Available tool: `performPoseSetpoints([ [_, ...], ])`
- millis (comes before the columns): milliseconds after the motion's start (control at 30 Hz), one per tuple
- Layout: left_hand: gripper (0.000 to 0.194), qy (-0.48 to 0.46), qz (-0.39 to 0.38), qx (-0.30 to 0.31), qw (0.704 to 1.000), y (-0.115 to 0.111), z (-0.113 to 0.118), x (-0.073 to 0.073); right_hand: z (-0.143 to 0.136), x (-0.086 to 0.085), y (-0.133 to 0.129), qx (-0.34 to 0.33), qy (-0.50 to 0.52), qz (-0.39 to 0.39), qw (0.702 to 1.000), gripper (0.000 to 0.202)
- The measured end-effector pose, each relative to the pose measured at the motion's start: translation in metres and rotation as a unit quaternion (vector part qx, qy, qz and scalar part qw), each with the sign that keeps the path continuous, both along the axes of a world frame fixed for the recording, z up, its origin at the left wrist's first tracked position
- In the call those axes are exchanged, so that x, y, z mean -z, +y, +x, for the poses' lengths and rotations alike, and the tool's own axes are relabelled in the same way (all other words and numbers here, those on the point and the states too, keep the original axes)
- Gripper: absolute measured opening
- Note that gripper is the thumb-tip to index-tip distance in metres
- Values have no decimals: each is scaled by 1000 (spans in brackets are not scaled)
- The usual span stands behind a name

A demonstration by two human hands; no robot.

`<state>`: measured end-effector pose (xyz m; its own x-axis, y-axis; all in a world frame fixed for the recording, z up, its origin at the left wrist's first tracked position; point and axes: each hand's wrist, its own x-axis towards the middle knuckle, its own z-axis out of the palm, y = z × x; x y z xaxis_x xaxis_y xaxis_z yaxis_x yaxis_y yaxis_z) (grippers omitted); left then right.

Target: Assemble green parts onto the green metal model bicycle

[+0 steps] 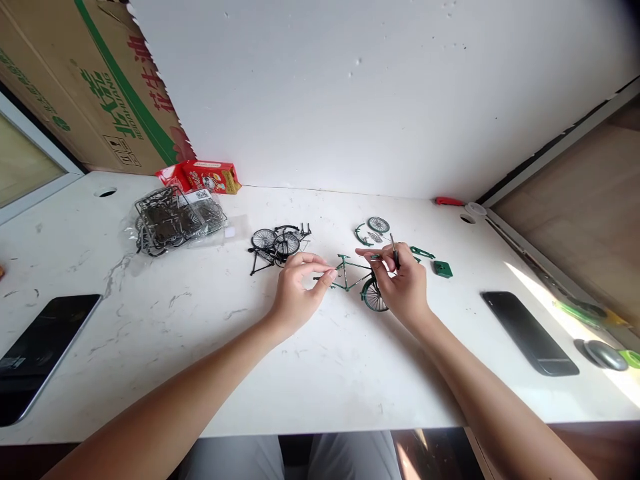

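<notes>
A green model bicycle frame (350,265) with a front wheel (374,295) fitted is in the middle of the table. My left hand (301,290) closes its thumb and forefinger on the rear end of the frame. Over the front wheel, my right hand (406,283) is closed round a small dark tool (395,255) whose thin metal tip points up. Its thumb and forefinger also pinch a tiny green part (376,257), partly hidden by the fingers. Behind the hands lie a loose green-rimmed wheel (379,225) and a curved green mudguard (361,234).
Black model bicycle parts (275,245) lie left of my hands, with bagged parts (173,220) and a red box (214,177) beyond. To the right are a green block (443,269), a dark phone (530,332) and a computer mouse (605,355). Another phone (47,350) lies at left.
</notes>
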<state>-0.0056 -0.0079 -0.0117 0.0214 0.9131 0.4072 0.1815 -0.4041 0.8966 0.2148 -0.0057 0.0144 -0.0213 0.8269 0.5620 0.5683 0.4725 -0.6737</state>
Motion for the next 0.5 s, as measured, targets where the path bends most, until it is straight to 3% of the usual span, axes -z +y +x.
performPoseSetpoints([
  [200, 20, -107, -117, 62, 985, -1, 3, -2, -10, 1, -6, -1, 25, -32, 999, 40],
  [400, 30, -165, -200, 52, 964, 0, 3, -1, -13, 1, -9, -7, 34, -37, 999, 42],
  [500, 30, -175, -206, 55, 961, 1, 2, 0, -12, 1, -9, -8, 24, -30, 999, 42],
])
